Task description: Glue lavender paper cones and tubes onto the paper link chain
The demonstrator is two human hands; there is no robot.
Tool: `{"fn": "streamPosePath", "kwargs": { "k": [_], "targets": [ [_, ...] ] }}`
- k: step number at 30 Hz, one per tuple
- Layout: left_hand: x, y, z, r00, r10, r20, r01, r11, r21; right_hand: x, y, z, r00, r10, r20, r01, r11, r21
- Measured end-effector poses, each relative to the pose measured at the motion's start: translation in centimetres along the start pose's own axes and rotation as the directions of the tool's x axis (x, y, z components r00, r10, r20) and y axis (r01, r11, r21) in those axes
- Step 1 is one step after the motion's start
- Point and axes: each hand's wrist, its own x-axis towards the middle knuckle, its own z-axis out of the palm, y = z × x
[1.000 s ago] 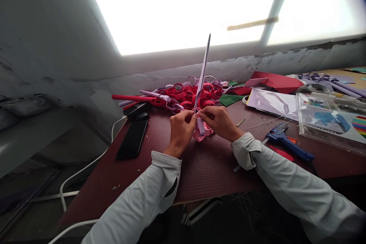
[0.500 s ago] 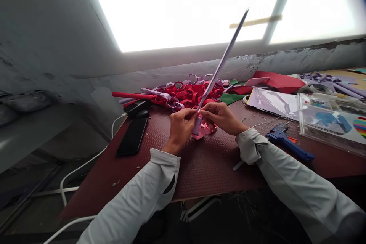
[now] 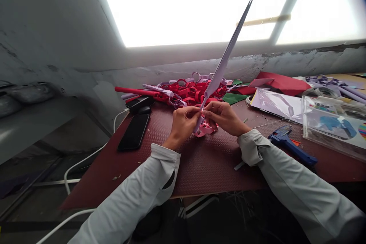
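Note:
Pinched between my left hand [image 3: 185, 122] and my right hand [image 3: 224, 117] is a lilac paper strip [image 3: 221, 66]. Its long pointed part rises up and to the right, and a short end sticks out below my left fingers. Both hands are closed, thumb and fingertips meeting at the narrow part of the strip. Just beneath them, a pink paper chain [image 3: 207, 131] rests on the table, partly hidden by my fingers. Behind my hands lies a heap of red and lilac paper chains [image 3: 190, 90].
A phone [image 3: 134, 131] lies on the dark red table [image 3: 211, 175] at left, near a white cable [image 3: 98, 152]. To the right are a blue glue gun [image 3: 291, 145], a clear plastic packet [image 3: 331, 120], lilac sheets [image 3: 276, 103] and red paper [image 3: 281, 83]. Green paper [image 3: 234, 98] sits behind.
The lilac strip has turned so that more of its flat face shows, and its upper layers have spread slightly. My hands stay pinched at nearly the same spot; the view has shifted a little.

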Motion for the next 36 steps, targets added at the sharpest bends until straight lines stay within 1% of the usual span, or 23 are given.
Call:
{"fn": "streamPosePath", "kwargs": {
  "k": [3,7,9,11,13,17,19,21,24,26,31,33,36],
  "targets": [
    [0.0,0.0,-0.2,0.998,0.024,0.062,-0.023,1.000,-0.013,-0.1,0.1,-0.2,0.999,0.043,0.013,-0.043,0.999,0.014],
    [0.0,0.2,-0.5,0.995,0.021,0.099,-0.020,1.000,-0.013,-0.2,0.3,-0.4,0.995,0.092,0.036,-0.094,0.995,0.039],
    [0.0,0.2,-0.6,0.992,0.016,0.127,-0.014,1.000,-0.010,-0.2,0.2,-0.4,0.996,0.085,0.006,-0.085,0.994,0.067],
    [0.1,0.3,-0.6,0.988,0.029,0.155,-0.029,1.000,-0.004,-0.2,0.1,-0.4,0.997,0.072,-0.035,-0.068,0.992,0.107],
    [0.1,0.2,-0.6,0.984,0.048,0.173,-0.049,0.999,-0.002,-0.1,-0.1,-0.4,0.996,0.081,-0.049,-0.073,0.987,0.140],
    [0.2,0.1,-0.5,0.982,0.069,0.178,-0.066,0.998,-0.021,-0.2,-0.3,-0.6,0.989,0.149,-0.009,-0.146,0.974,0.172],
    [0.2,0.3,-0.6,0.979,0.078,0.188,-0.072,0.997,-0.037,-0.2,-0.3,-0.7,0.987,0.164,0.007,-0.162,0.970,0.181],
    [0.2,0.7,-0.7,0.973,0.087,0.213,-0.076,0.995,-0.056,-0.3,-0.2,-0.8,0.989,0.149,0.019,-0.150,0.974,0.171],
    [0.2,1.3,-0.8,0.960,0.089,0.265,-0.075,0.995,-0.064,-0.3,-0.2,-0.9,0.995,0.096,0.025,-0.098,0.987,0.131],
    [0.2,1.6,-0.8,0.954,0.096,0.283,-0.085,0.995,-0.051,-0.3,-0.2,-0.9,0.998,0.065,0.008,-0.065,0.991,0.113],
    [0.2,1.4,-0.7,0.960,0.143,0.241,-0.143,0.990,-0.016,0.1,-0.3,-1.2,0.991,-0.017,-0.135,0.027,0.997,0.072],
    [0.1,1.4,-0.7,0.962,0.147,0.231,-0.146,0.989,-0.022,0.2,-0.3,-1.3,0.987,-0.048,-0.156,0.058,0.997,0.060],
    [0.1,1.5,-0.9,0.968,0.120,0.221,-0.115,0.993,-0.033,0.2,-0.2,-1.3,0.981,-0.073,-0.179,0.081,0.996,0.040]
  ]
}}
